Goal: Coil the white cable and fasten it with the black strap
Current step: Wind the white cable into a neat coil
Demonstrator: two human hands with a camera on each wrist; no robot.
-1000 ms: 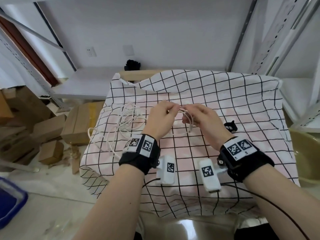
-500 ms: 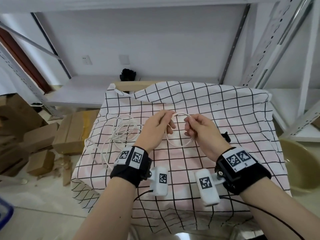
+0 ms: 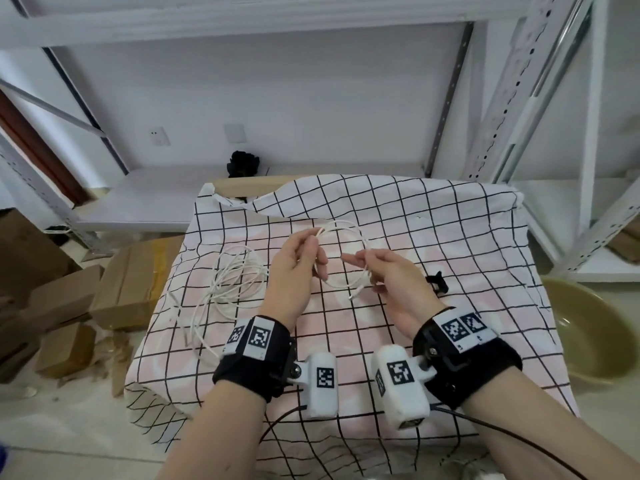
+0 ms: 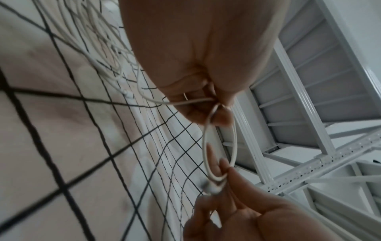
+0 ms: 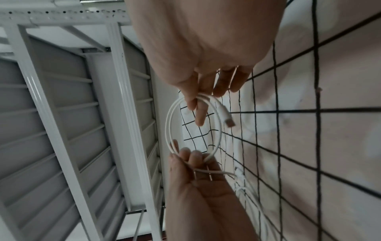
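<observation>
A small loop of the white cable [image 3: 346, 226] hangs in the air between both hands above the checked cloth [image 3: 450, 237]. My left hand [image 3: 304, 251] pinches the loop's far-left side between thumb and fingers. On the near-right side my right hand [image 3: 374, 268] pinches it, and the plug end [image 5: 226, 119] sticks out below the fingers. The rest of the white cable [image 3: 228, 289] lies in loose turns on the cloth at the left. The black strap [image 3: 437, 283] lies on the cloth just right of my right hand.
The cloth covers a small table. White metal shelving [image 3: 519, 116] stands behind and to the right. Cardboard boxes [image 3: 131, 289] sit on the floor at the left, and a tan basin [image 3: 595, 334] at the right. A black object [image 3: 242, 164] lies on the low shelf.
Both hands have drawn apart and lifted a little, and the small loop between them has grown wider. The camera view has tilted so the table sits lower.
</observation>
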